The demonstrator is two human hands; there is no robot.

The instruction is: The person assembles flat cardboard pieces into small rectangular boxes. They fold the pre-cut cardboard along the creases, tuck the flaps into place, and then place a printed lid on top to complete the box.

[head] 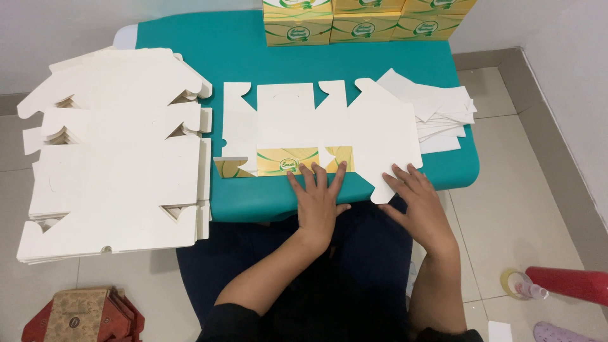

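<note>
- Left hand (316,193) lies flat, fingers spread, pressing the folded front flap (286,161) of a carton blank (323,123) on the teal table (240,47)
- Right hand (415,196) rests flat and open on the blank's right corner, gripping nothing
- Done, as I judge: one edge folded over; the rest lies unfolded
- Left: a thick stack of blanks (114,152)
- Finished yellow boxes (361,19) stand at the back

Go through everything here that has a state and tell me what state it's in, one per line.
Carton blank: flat, near flap folded over, printed side up.
Blank stack: flat, unfolded.
Boxes: assembled, closed.
Left hand: pressing the flap.
Right hand: flat on blank's edge.
</note>
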